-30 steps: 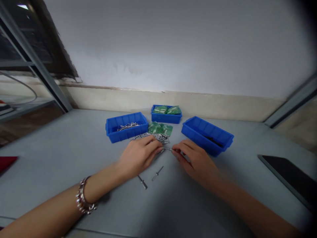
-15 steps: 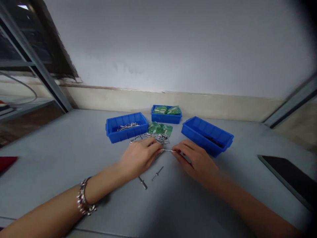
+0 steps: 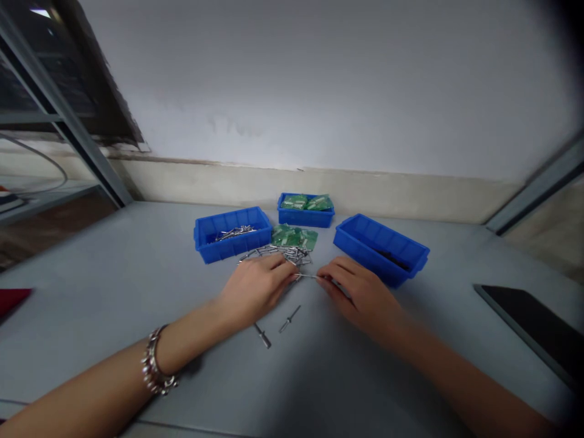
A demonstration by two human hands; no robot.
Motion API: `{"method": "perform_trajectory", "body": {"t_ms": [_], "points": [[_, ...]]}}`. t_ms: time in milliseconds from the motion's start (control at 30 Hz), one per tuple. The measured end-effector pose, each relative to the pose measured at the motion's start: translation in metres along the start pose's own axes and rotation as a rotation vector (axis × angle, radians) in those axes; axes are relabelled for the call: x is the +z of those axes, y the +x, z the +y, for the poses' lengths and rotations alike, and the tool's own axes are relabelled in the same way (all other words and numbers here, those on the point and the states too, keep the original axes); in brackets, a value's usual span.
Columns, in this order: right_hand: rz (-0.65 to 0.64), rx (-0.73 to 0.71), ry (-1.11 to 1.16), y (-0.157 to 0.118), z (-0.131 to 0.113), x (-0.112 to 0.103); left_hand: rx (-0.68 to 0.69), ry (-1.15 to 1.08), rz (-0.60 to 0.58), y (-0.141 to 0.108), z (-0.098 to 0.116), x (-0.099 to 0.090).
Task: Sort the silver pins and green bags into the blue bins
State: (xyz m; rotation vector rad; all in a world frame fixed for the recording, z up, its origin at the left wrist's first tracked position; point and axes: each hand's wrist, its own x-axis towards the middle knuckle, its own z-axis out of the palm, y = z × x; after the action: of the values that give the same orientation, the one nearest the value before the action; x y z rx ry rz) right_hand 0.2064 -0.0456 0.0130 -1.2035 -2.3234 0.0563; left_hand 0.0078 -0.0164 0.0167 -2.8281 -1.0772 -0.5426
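Between my two hands a thin metal rivet (image 3: pixel 308 276) lies level, just over the table. My left hand (image 3: pixel 259 286) pinches its left end, and my right hand (image 3: pixel 353 289) pinches the right end. A heap of similar rivets (image 3: pixel 292 252) lies right behind my left fingers, beside a green bag (image 3: pixel 303 236). Two loose pieces rest nearer me: a slim rivet (image 3: pixel 290 319) and a thicker one (image 3: pixel 263 336), partly hidden by my left hand.
Blue bins stand around: the left one (image 3: pixel 232 243) holds rivets, the back one (image 3: pixel 305 218) green bags, the right one (image 3: pixel 392 267) dark pieces. A dark flat device (image 3: pixel 524 322) lies right, a red object (image 3: pixel 13 299) far left.
My right hand's fingertips are slightly nearer my left hand's, and less of the rivet shows between them. The bins and loose pieces have not moved.
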Motion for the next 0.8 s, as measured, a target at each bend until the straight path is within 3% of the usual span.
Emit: {"method": "perform_trajectory", "body": {"t_ms": [133,367,633,800], "points": [[0.03,-0.008,-0.002,-0.0001,-0.0015,-0.0014,0.003,-0.007,0.029,-0.0006,0.0001,-0.0012],[-0.12,0.024,-0.051,0.0007,-0.003,0.002,0.045,-0.02,0.08,-0.0004,0.0002,-0.0004],[-0.01,0.003,-0.074,0.0014,-0.0004,-0.0044,0.014,0.028,0.023,-0.0007,0.0002,-0.0001],[-0.078,0.006,-0.07,0.0016,-0.0031,-0.0006,0.016,-0.033,0.072,-0.0007,0.0013,-0.0025]]}}
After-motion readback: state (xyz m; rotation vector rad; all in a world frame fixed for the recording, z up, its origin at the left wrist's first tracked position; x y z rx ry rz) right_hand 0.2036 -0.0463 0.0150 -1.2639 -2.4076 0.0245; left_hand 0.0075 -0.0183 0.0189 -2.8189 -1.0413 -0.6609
